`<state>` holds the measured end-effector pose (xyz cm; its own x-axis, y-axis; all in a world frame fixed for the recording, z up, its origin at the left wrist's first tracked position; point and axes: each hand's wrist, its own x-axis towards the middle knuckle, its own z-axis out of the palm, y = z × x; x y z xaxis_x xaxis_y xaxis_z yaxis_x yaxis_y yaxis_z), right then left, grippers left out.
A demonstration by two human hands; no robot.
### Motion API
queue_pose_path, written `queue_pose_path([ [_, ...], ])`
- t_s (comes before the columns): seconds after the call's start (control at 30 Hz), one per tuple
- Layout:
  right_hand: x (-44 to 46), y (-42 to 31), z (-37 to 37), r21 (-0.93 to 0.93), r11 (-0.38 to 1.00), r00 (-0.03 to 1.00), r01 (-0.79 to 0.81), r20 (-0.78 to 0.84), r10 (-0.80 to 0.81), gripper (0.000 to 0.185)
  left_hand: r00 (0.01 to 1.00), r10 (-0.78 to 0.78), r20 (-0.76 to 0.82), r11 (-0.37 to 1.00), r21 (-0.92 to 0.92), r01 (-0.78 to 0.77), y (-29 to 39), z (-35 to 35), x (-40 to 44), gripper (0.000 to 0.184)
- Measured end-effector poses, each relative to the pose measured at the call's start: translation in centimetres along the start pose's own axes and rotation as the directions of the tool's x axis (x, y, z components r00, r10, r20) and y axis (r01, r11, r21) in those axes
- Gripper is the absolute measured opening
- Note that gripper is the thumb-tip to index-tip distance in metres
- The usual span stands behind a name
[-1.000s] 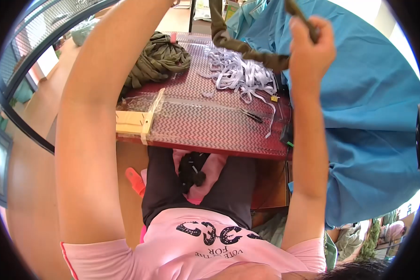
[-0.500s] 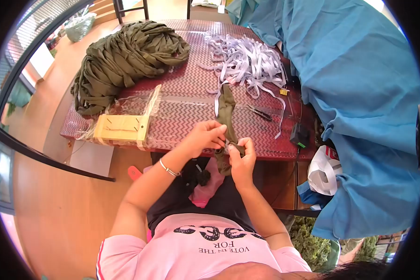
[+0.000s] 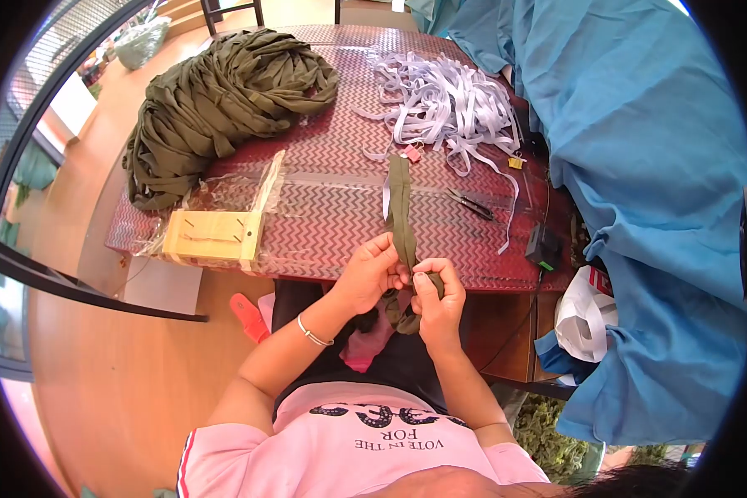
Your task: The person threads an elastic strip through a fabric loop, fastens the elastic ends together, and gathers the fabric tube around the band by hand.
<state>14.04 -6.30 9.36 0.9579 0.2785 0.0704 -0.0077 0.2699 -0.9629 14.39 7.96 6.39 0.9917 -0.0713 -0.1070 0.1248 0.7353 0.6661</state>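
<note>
My L hand (image 3: 369,270) & R hand (image 3: 437,300) both pinch a long green strip (image 3: 401,195). It's flat up top, dull, a bit crumply. That part is over the counter (image 3: 332,224), w/ some white tape (image 3: 386,199) by its L edge; the low end hangs in loops past the near edge. Counter's red w/ zigzags. On it: big green heap (image 3: 224,108), white tape pile (image 3: 452,104), snips (image 3: 471,205), wood block (image 3: 212,234) w/ nails. Blue cloth (image 3: 647,149) on R, brown floor (image 3: 141,373) on L.
</note>
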Motion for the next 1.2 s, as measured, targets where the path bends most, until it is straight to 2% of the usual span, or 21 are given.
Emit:
queue_pose_path([
  [0.07, 0.1, 0.0, -0.3, 0.046, 0.998, 0.999, -0.045, -0.002, 0.046, 0.004, 0.998, -0.034, -0.056, 0.985, -0.172, 0.024, 0.1, 0.6, 0.1, 0.015],
  [0.1, 0.1, 0.4, -0.9, 0.031, 0.997, 0.998, -0.065, 0.007, 0.064, 0.005, 0.997, -0.026, -0.071, 0.992, -0.126, 0.017, 0.5, 0.7, 0.5, 0.013],
  [0.2, 0.4, 0.5, -0.4, 0.039, 0.998, 0.998, -0.053, -0.043, 0.055, 0.010, 0.999, 0.044, -0.027, 0.975, 0.217, -0.038, -1.1, 0.5, 0.8, 0.014],
  [0.23, 0.5, 0.4, -0.1, 0.050, 0.998, 0.996, -0.037, -0.074, 0.041, 0.011, 0.997, -0.046, 0.068, 0.995, 0.092, 0.039, -1.7, 0.6, 0.5, 0.015],
  [0.33, 1.2, 0.9, -0.3, -0.017, 0.999, 0.988, 0.042, -0.149, -0.044, 0.011, 0.995, -0.103, 0.004, 0.958, 0.268, 0.098, -1.0, 0.4, 0.6, 0.016],
  [0.4, 1.0, 1.1, -0.5, -0.101, 0.994, 0.993, 0.044, -0.108, -0.055, 0.013, 0.997, -0.025, -0.073, 0.976, 0.215, 0.041, 1.0, 0.6, 1.4, 0.017],
  [0.47, 0.6, 1.6, -0.3, -0.185, 0.982, 0.997, 0.042, -0.063, -0.054, 0.015, 0.997, 0.065, -0.051, 0.996, 0.067, -0.062, 1.9, 0.1, 2.4, 0.015],
  [0.5, 0.9, 2.3, -0.2, -0.221, 0.972, 0.990, 0.082, -0.092, -0.104, 0.014, 0.998, -0.008, -0.063, 0.980, 0.196, 0.020, 0.8, -0.4, 2.6, 0.013],
  [0.53, 1.2, 1.8, 0.1, -0.165, 0.982, 0.987, 0.091, -0.117, -0.111, 0.015, 0.993, -0.083, -0.085, 0.941, 0.320, 0.106, -0.6, -0.6, 2.7, 0.011],
  [0.57, 1.6, 0.9, 0.7, -0.109, 0.989, 0.982, 0.099, -0.147, -0.114, 0.016, 0.998, -0.061, -0.022, 0.998, 0.011, 0.061, -0.9, 1.2, 2.1, 0.008],
  [0.6, 1.8, 0.1, 1.1, -0.052, 0.993, 0.977, 0.109, -0.179, -0.116, 0.017, 0.999, -0.021, -0.048, 1.000, -0.002, 0.021, -0.5, 1.3, 2.2, 0.007],
  [0.63, 1.9, -0.6, 0.9, 0.027, 0.999, 0.992, 0.025, -0.127, -0.022, 0.018, 0.997, 0.017, -0.074, 1.000, -0.013, -0.018, 0.2, 1.3, 2.8, 0.008],
  [0.73, 2.1, -0.7, -1.2, -0.206, 0.973, 0.974, -0.107, 0.172, 0.144, 0.015, 0.994, 0.062, -0.091, 0.990, -0.118, -0.072, 3.7, 1.0, 3.9, 0.013],
  [0.77, 2.0, -0.3, -2.1, -0.251, 0.954, 0.952, -0.164, 0.213, 0.219, 0.012, 0.985, 0.092, -0.144, 0.989, -0.104, -0.107, 5.0, 0.6, 4.5, 0.013],
  [0.8, 2.1, 0.0, -2.7, -0.388, 0.921, 0.978, 0.033, 0.204, 0.050, 0.012, 0.973, 0.122, -0.194, 0.986, -0.088, -0.142, 6.2, 0.3, 5.1, 0.014],
  [0.87, 2.4, 0.7, -3.9, -0.620, 0.685, 0.924, 0.382, 0.259, -0.281, 0.013, 0.930, 0.260, -0.260, 0.964, 0.011, -0.267, 8.4, -1.5, 6.4, 0.014],
  [0.9, 2.7, 0.7, -4.8, -0.679, 0.612, 0.914, 0.405, 0.303, -0.270, 0.024, 0.915, 0.302, -0.267, 0.951, 0.021, -0.308, 9.2, -2.6, 6.9, 0.015],
  [1.0, 3.5, -1.5, -4.4, -0.746, 0.481, 0.876, 0.460, 0.292, -0.385, 0.036, 0.913, 0.330, -0.241, 0.942, 0.016, -0.336, 9.8, -2.8, 6.6, 0.016],
  [1.03, 4.1, -2.1, -4.4, -0.747, 0.436, 0.845, 0.502, 0.318, -0.429, 0.049, 0.939, 0.268, -0.216, 0.962, 0.003, -0.274, 9.4, -1.9, 6.1, 0.014],
  [1.13, 5.4, -4.4, -0.3, -0.573, 0.686, 0.891, 0.449, 0.231, -0.391, 0.048, 0.974, 0.148, -0.173, 0.988, -0.007, -0.152, 6.6, 1.1, 5.2, 0.014],
  [1.2, 6.7, -2.7, 0.6, -0.517, 0.828, 0.960, 0.218, 0.265, -0.087, 0.045, 0.950, 0.256, -0.176, 0.967, 0.055, -0.250, 6.0, 1.1, 5.7, 0.014],
])
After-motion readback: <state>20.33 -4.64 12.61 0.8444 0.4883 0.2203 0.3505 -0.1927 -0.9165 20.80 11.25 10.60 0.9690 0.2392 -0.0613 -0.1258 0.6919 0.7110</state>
